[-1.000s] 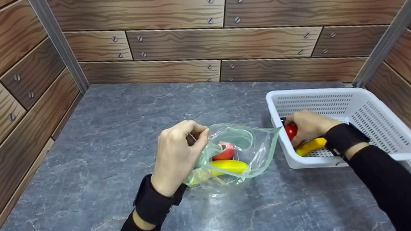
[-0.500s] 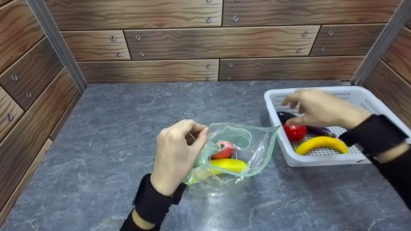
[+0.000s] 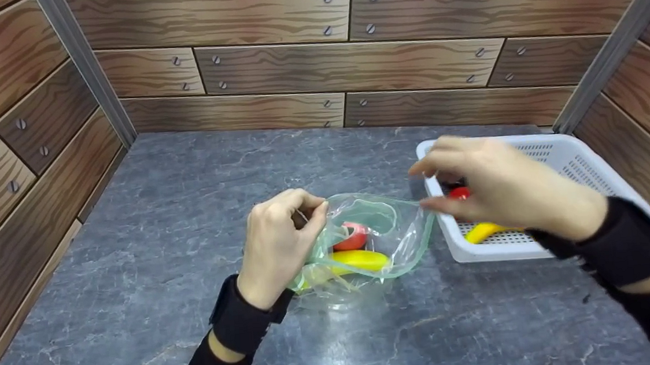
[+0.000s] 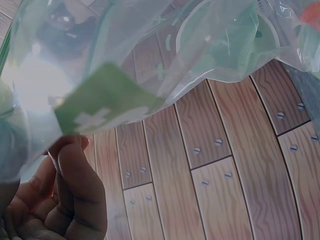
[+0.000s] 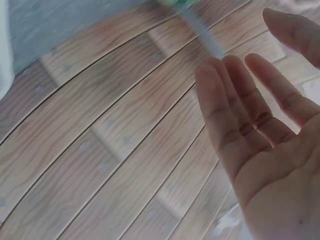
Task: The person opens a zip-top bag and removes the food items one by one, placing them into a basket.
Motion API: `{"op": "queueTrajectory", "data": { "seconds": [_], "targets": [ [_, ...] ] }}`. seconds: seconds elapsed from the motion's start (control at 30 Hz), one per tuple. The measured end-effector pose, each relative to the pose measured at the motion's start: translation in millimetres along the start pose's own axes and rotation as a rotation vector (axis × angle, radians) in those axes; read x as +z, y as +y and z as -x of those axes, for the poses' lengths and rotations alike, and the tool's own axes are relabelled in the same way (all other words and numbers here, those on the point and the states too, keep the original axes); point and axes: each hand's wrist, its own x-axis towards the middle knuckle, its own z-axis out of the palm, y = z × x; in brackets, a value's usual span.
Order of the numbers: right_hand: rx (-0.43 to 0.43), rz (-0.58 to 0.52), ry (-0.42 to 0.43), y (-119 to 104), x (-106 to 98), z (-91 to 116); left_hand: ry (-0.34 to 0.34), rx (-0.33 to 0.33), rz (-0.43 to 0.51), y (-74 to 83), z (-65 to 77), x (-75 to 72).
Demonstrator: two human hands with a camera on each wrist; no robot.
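My left hand [image 3: 280, 241] pinches the left edge of a clear zip bag [image 3: 409, 257] with green trim, between thumb and curled fingers. Inside the bag lie a round red fruit [image 3: 352, 237] and a long yellow piece [image 3: 360, 260]. In the left wrist view, the bag's green printed patch [image 4: 105, 100] spreads above those fingers. Fingers extended and thumb apart, my right hand [image 3: 499, 183] hovers over the left rim of a white basket [image 3: 504, 252], its thumb tip right at the bag's right corner. The right wrist view shows its palm with nothing in it.
Partly covered by the right hand, a red tomato [image 3: 459, 193] and a yellow banana [image 3: 482, 231] lie in the basket, with a sliver of dark eggplant behind. Wood-patterned walls [image 3: 219, 17] enclose the grey marbled tabletop [image 3: 213, 168] at the back and sides.
My right hand has risen out of the basket, off the tomato, and come left to the bag's right corner without carrying anything. The left hand has kept its pinch on the bag.
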Motion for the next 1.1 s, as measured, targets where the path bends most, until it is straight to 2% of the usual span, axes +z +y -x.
{"op": "queueTrajectory", "data": {
  "seconds": [0.13,0.3,0.43,0.63,0.8,0.93,1.1],
  "targets": [
    [-0.068,-0.037,-0.057,-21.7,11.8,-10.9,-0.003,-0.006,-0.001,0.8,-0.2,-1.3],
    [-0.059,-0.066,-0.218,-37.8,35.9,-27.6,-0.004,-0.011,0.001,0.4,0.0,-1.7],
    [-0.051,-0.079,-0.347,-41.6,61.7,-38.5,-0.004,-0.007,0.004,-0.6,0.3,-1.3],
    [-0.036,-0.081,-0.481,-34.6,99.6,-47.1,-0.005,0.003,0.01,-2.0,0.7,-0.2],
    [0.027,-0.098,-0.59,-20.9,124.4,-47.9,0.002,0.014,0.008,-1.7,-0.1,-0.1],
    [0.114,-0.129,-0.672,-12.5,139.4,-48.2,-0.006,0.019,0.01,-2.0,0.4,1.3],
    [0.196,-0.102,-0.74,-9.7,155.9,-49.5,-0.023,0.02,0.008,-3.5,0.9,5.8]
  ]
}}
